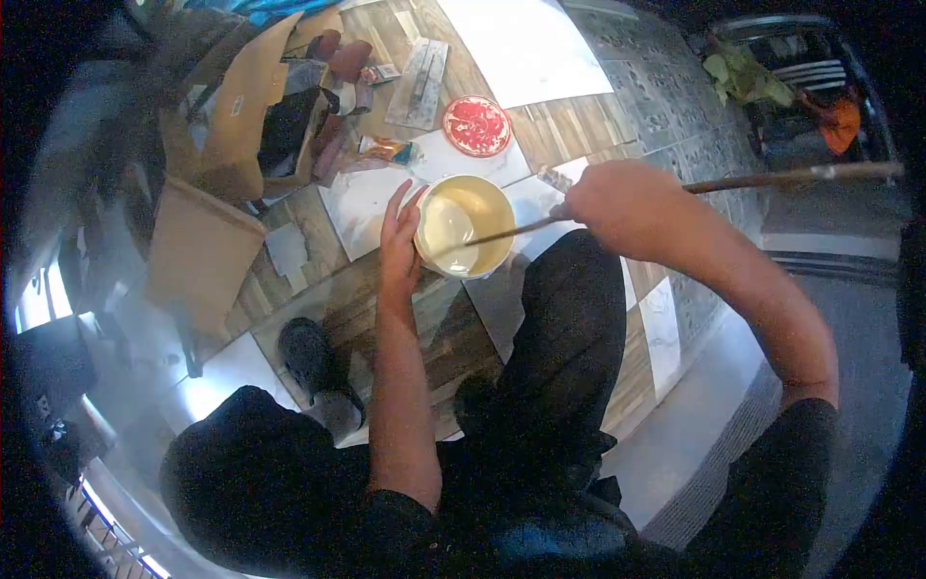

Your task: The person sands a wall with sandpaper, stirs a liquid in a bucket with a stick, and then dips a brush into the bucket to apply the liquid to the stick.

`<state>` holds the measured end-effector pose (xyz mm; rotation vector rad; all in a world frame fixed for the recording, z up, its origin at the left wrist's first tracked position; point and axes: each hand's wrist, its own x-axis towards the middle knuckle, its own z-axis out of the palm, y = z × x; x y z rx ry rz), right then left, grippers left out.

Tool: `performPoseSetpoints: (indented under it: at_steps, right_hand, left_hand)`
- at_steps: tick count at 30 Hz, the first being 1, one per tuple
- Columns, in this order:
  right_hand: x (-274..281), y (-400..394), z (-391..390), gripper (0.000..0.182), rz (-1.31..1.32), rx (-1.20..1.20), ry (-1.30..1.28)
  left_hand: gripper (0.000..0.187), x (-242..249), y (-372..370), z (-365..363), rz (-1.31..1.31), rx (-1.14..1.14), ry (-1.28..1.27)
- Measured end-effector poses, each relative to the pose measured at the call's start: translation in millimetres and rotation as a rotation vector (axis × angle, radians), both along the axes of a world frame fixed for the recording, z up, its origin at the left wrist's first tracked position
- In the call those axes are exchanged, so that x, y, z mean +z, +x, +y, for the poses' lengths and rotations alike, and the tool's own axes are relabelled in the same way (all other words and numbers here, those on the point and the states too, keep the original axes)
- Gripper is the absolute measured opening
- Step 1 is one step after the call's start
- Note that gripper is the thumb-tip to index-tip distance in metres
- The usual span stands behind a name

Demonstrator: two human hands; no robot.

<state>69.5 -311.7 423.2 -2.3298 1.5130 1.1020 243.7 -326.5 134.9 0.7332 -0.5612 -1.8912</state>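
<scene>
A round bucket with a cream inner wall stands on the floor between my hands, holding a pale liquid. My left hand holds its left side, thumb near the rim and fingers stretched along the outside. In my closed right hand is a long thin wooden stick. It slants down over the bucket's right rim, with its lower end inside at the pale contents. The other end reaches far out to the right. Beyond the bucket lies a round red lid smeared with white.
A flat trowel lies beyond the bucket, left of the lid. An open cardboard box with dark things inside stands at the left. A small orange-and-blue packet is near it. A dark crate holds cloths at the far right.
</scene>
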Motion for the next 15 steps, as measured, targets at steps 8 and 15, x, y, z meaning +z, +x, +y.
performPoseSetpoints:
  at_steps: [8, 15]
  right_hand:
    - [-4, 1, 10, 0.027, -0.014, 0.071, 0.047]
    - [-14, -16, 19, 0.025, -0.080, 0.002, -0.067]
  left_hand:
    - [0.048, -5, -1, -2, -0.007, 0.001, 0.022]
    - [0.048, -9, 2, -3, 0.057, -0.015, 0.002]
